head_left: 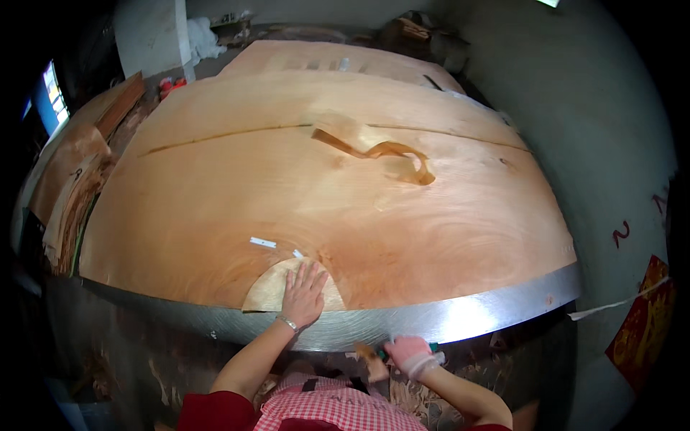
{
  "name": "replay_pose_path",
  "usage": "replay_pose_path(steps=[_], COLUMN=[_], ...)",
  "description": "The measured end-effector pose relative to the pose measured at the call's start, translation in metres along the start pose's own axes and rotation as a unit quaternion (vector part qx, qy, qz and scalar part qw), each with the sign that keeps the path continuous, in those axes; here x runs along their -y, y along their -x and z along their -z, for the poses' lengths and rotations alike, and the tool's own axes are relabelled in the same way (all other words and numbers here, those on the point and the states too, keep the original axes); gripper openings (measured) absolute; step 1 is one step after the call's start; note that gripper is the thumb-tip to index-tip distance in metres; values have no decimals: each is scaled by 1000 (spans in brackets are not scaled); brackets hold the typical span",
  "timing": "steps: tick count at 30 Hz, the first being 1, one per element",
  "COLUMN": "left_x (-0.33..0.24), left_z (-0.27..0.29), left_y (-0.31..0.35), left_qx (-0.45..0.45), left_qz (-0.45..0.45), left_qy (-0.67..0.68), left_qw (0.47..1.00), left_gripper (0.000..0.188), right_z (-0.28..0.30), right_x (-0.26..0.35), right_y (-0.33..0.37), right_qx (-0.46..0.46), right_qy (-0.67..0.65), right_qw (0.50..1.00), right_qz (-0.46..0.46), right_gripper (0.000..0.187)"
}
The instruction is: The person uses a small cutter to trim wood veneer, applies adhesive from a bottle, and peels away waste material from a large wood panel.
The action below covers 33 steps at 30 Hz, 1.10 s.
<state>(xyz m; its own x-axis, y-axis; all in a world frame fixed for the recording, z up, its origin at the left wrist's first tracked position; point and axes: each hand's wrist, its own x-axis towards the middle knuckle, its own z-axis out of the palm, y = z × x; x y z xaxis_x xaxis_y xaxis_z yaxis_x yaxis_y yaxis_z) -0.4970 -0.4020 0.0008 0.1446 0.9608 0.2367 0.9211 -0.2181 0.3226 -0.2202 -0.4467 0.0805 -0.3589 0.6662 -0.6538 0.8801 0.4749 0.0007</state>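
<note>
My left hand [305, 296] lies flat with its fingers stretched out on a pale, half-round piece of wood veneer [267, 288]. That piece rests at the near edge of a large orange-brown veneer sheet [215, 208]. In a light pink-and-white glove, my right hand [411, 355] is closed at the front of the shiny metal edge [460, 316]. Its fingers wrap round a tool with green parts, mostly hidden, so its kind cannot be made out. Beside this hand is a blurred brown scrap [372, 363]. Two small white strips [263, 243] lie beyond the half-round piece.
A curled brown veneer strip [392, 149] lies on the sheet, near a long dark split [223, 136]. Stacked veneer [75, 194] stands at the left. Wood scraps [424, 395] cover the floor by me. A grey wall [604, 144] rises at the right.
</note>
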Motion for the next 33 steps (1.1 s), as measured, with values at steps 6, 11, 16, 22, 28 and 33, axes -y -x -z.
replay_pose_path(steps=[6,11,16,22,28,33], left_x=[14,3,0,-41,-98,-122], left_z=[6,6,3,28,59,87], left_y=[-2,-5,2,15,31,33], left_qx=[62,76,55,-65,-87,-40], left_qz=[26,0,-14,1,-106,-163], left_qy=[16,23,-36,50,217,290], left_qw=[998,997,998,997,966,942], left_gripper=[53,66,67,61,53,54], right_z=[39,165,305,348,310,263], right_x=[-133,-226,-134,-92,-97,-118], right_y=[119,251,349,391,361,327], right_qx=[-165,-788,-768,-682,-737,-658], right_qy=[-157,-392,-386,-340,-179,-379], right_qw=[928,472,470,549,594,562], right_qz=[-295,-58,204,343,267,328], right_gripper=[30,31,80,41,24,21])
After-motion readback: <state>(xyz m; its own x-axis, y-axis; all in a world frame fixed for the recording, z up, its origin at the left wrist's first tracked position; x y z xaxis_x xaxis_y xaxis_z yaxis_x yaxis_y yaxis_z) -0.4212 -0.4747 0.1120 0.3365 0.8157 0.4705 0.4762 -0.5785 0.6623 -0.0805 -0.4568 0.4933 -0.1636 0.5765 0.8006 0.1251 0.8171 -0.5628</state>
